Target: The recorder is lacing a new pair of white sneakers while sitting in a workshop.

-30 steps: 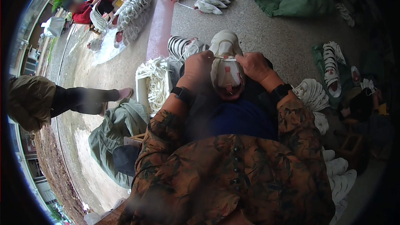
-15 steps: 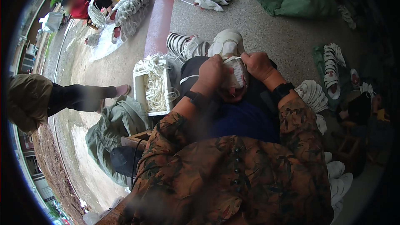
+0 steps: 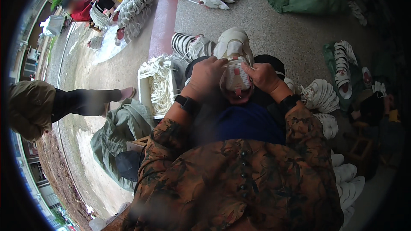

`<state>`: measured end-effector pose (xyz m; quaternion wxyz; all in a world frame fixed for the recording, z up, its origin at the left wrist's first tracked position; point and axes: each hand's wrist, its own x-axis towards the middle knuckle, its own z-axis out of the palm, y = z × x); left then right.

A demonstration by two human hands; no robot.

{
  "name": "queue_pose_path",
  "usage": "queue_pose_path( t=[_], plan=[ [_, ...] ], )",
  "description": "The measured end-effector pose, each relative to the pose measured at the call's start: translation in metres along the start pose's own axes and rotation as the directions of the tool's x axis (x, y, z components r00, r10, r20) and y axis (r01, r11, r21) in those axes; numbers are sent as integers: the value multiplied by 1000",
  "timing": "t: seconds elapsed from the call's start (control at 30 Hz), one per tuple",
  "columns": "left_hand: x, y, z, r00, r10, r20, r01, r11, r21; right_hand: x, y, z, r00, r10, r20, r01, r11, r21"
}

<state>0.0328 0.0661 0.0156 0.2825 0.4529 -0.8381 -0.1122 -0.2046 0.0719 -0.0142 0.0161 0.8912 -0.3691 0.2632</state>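
1. Head view, change: since the earlier frame both hands have been drawn a little nearer the body, and the white shoe (image 3: 234, 62) has been turned so that more of its opening and tongue is shown between them.
2. Head view, hands: the left hand (image 3: 206, 77) is curled over the left side of the shoe, fingers bent and closed on its upper edge. The right hand (image 3: 262, 76) is pinched shut at the right side of the opening; whether a lace or only the upper is gripped cannot be told.
3. Head view, the key relation: the shoe is held at centre frame, on the lap, its long axis running from the body toward the top of the frame, toe pointing away. It is flanked by the hands, both touching it, neither clearly nearer.
4. Head view, surroundings: a white box of laces (image 3: 159, 86) is seen just left of the left hand on the floor (image 3: 291, 25), and piled white shoes (image 3: 321, 96) lie right of the right hand.
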Motion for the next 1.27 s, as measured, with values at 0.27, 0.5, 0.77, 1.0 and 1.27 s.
queue_pose_path(
  t=[0.27, 0.5, 0.77, 1.0, 1.27],
  plan=[
    [14, -22, -2, 994, -57, -92, 44, 990, -135, 14, 2, -7, 995, -55, 87, 60, 997, -45],
    [14, -27, -13, 998, 62, -21, -64, 991, -120, 15, 1, -4, 998, -29, 54, 29, 1000, 4],
    [-40, -81, 4, 996, -64, 58, 83, 892, -444, -18, 28, -9, 997, 63, 32, -66, 993, 100],
    [-119, -208, -113, 923, -381, -59, 341, 878, -337, -144, 144, -69, 730, 683, -12, -652, 701, 290],
    [-238, -232, -254, 618, -784, -57, 712, 588, -384, -304, 218, -186, 678, 735, 0, -722, 667, -182]
  ],
)
